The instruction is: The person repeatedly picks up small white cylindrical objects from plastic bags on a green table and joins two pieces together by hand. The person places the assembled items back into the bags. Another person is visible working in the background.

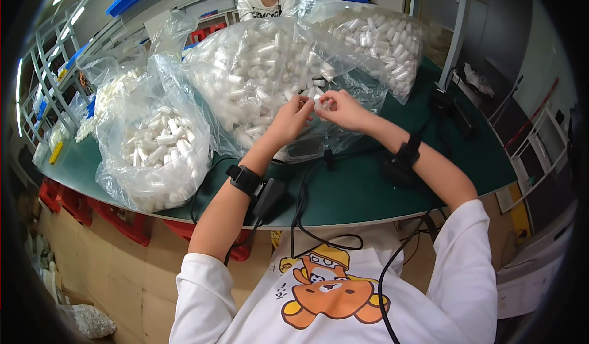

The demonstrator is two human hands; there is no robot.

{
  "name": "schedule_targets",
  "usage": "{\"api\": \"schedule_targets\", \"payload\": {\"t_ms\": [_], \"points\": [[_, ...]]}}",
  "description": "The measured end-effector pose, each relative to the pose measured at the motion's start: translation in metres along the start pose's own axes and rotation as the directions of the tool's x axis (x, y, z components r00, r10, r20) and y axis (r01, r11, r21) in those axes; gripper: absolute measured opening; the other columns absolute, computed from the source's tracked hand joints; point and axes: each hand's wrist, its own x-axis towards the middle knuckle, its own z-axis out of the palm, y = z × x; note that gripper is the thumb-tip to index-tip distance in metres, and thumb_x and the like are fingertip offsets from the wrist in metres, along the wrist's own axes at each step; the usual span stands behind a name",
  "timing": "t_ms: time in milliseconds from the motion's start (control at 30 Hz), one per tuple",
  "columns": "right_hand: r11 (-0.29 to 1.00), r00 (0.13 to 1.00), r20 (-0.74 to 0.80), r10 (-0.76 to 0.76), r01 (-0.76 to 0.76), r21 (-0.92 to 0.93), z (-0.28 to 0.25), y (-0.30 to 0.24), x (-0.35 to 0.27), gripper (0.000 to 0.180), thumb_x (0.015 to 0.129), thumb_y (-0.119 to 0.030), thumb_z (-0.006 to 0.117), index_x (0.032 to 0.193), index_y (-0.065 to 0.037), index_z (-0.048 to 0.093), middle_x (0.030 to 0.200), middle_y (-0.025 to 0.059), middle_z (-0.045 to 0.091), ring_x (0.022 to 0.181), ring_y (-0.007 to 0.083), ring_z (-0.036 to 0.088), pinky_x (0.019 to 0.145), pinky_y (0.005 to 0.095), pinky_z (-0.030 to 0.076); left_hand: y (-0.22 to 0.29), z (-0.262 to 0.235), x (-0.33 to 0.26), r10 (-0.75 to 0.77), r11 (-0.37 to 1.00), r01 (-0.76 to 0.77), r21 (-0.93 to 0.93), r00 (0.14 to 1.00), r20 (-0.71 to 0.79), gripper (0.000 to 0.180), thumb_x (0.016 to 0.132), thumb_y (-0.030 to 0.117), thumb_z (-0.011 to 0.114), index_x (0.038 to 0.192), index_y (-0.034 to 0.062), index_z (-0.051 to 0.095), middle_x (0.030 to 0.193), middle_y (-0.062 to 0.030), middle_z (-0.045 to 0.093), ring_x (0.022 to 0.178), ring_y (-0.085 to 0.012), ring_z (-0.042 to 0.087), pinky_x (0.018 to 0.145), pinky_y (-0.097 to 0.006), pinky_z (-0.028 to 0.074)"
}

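Observation:
Both my hands meet at the opening of a large clear plastic bag [257, 56] full of white plastic tube-shaped pieces. My left hand [293, 120] has its fingers curled together in a pinch. Close beside it, my right hand [345, 111] is also closed, with thumb and fingertips pressed together. Something small and whitish shows between the two sets of fingertips, too small to name. A few loose white pieces [318, 83] lie in the bag just beyond my fingers. The bag's crumpled film spreads under my wrists.
An open bag of white cylindrical pieces [158, 140] stands at the left on the green table [245, 212]. Another full bag [392, 43] is at the far right. A person [261, 2] sits across the table. Black cables [299, 203] run from my wrist straps; red stools [123, 221] stand below.

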Motion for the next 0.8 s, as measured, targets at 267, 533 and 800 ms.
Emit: {"api": "schedule_targets", "payload": {"t_ms": [267,533,800], "points": [[0.893,0.996,0.084,0.012,-0.048,0.447,-0.005,-0.007,-0.010,0.028,0.078,-0.018,0.067,0.098,-0.001,0.058,0.092,0.0101,0.055,0.082,0.0141,0.059,0.075,0.0258,0.051,-0.006,-0.001,0.010,0.021,0.961,-0.024,-0.275,1.000,-0.013,0.030,0.090,0.023,0.052,0.107,-0.0008,0.051,0.095,-0.0060,0.056,0.083,-0.0115,0.056,0.072,-0.024,0.048],[0.441,0.960,0.207,0.189,-0.271,0.856,-0.017,0.003,-0.022,0.030,0.087,-0.001,0.050,0.112,0.007,0.036,0.107,0.0229,0.049,0.106,0.0297,0.054,0.093,0.0345,0.047,0.011,0.000,0.003,-0.162,0.837,0.143,-0.528,0.987,0.010,0.033,0.094,0.027,0.037,0.109,-0.0011,0.046,0.092,-0.0105,0.054,0.087,-0.0219,0.059,0.078,-0.033,0.050],[0.192,0.937,0.340,0.078,-0.349,0.917,-0.014,0.016,-0.020,0.012,0.080,-0.005,0.049,0.090,0.002,0.049,0.088,0.0136,0.052,0.082,0.0241,0.054,0.086,0.0368,0.045,0.017,0.002,0.002,-0.136,0.675,0.188,-0.714,0.982,0.130,0.025,0.091,0.025,0.039,0.103,0.0042,0.048,0.083,-0.0065,0.052,0.073,-0.0160,0.052,0.068,-0.029,0.043]]}}
